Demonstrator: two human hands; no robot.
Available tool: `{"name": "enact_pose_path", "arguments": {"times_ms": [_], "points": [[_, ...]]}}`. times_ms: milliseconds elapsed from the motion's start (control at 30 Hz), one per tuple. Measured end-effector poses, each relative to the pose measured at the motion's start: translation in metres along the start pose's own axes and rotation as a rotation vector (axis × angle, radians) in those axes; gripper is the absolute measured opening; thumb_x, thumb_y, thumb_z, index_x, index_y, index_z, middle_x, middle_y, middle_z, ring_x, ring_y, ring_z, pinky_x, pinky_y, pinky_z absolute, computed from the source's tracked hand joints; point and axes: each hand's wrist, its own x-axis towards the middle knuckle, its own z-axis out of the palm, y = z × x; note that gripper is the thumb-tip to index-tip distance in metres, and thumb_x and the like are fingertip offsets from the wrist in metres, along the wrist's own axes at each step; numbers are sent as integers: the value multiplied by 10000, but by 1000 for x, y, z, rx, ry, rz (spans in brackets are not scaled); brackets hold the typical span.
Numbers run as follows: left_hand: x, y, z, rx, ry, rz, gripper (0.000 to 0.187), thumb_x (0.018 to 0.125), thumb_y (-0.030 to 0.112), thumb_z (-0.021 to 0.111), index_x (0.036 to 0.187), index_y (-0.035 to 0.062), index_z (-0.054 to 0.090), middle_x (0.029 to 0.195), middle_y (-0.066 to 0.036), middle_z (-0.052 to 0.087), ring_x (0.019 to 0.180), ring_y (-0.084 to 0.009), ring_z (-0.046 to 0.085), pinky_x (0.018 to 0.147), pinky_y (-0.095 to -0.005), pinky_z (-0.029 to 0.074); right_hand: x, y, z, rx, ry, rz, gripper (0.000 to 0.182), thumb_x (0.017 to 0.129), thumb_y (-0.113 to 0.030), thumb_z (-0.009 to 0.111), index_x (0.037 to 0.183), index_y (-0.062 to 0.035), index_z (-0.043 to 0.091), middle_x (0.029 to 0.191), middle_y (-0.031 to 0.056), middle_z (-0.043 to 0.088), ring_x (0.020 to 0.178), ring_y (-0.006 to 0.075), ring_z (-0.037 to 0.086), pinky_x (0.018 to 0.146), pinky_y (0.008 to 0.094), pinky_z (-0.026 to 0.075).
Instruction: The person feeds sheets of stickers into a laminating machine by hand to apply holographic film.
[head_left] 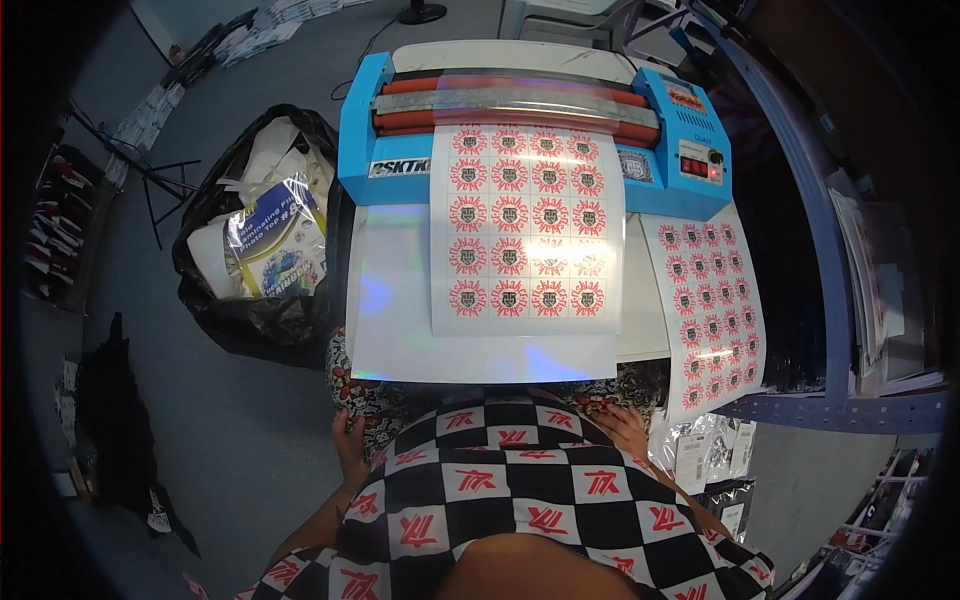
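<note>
A sheet of red-and-white round stickers (527, 230) feeds under the rollers of a blue laminator (545, 110) and lies over a larger glossy film sheet (400, 320). My left hand (350, 445) rests on my patterned trousers at my left thigh, holding nothing. My right hand (622, 428) lies on my right thigh, fingers spread and empty. Both hands are below the front edge of the film sheet, apart from it. My checkered shirt (520, 500) fills the bottom of the view.
Another printed sticker sheet (710, 310) hangs off the table's right side. A black rubbish bag (265, 240) full of paper and packaging stands left of the laminator. Blue metal shelving (830, 300) runs along the right. Packets (705, 455) lie on the floor at right.
</note>
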Motion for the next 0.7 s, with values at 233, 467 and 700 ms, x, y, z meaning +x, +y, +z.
{"name": "enact_pose_path", "arguments": {"times_ms": [233,467,700], "points": [[2,-2,1,77,21,73,600,780,449,557,1218,68,407,1285,-190,272,1207,-371,248,979,-467,206,0,1,-1,27,-9,2,286,761,-207,475,1010,-170,609,1137,-22,545,1138,184,432,949,429,250],[7,15,-4,-98,-3,-82,588,787,446,548,1224,78,407,1289,-189,272,1205,-374,253,980,-471,207,3,-6,-8,2,-45,51,279,767,-192,463,1002,-181,613,1135,-32,547,1131,183,436,947,425,255],[4,8,-3,-58,-16,-65,578,789,448,543,1227,96,408,1286,-191,275,1205,-380,252,980,-478,208,2,-3,-7,-13,-39,27,270,771,-190,463,992,-187,617,1130,-36,551,1130,177,437,945,421,254]]}}
